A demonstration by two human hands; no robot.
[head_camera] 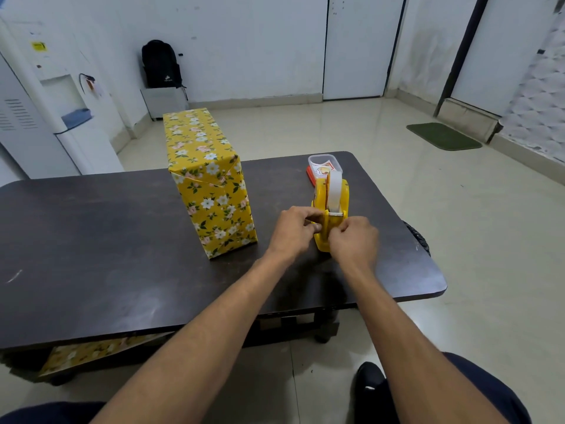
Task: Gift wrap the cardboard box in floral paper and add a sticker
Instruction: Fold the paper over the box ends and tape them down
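A tall box wrapped in yellow floral paper (211, 185) stands upright on the dark table (107, 255), its near end folded into flaps. To its right sits a yellow tape dispenser (331, 206) with a white roll. My left hand (293, 231) grips the dispenser's left side near the cutter, fingers curled. My right hand (354, 240) pinches at the tape by the cutter from the right. A clear box of stickers (324, 163) with an orange lid beneath lies behind the dispenser.
A spare sheet of floral paper (91, 353) lies on the shelf under the table. A black bag hangs at the table's right edge (417, 237). Beyond the table are a backpack on a white stand (160, 65), a water dispenser (67, 117) and a green mat (443, 136).
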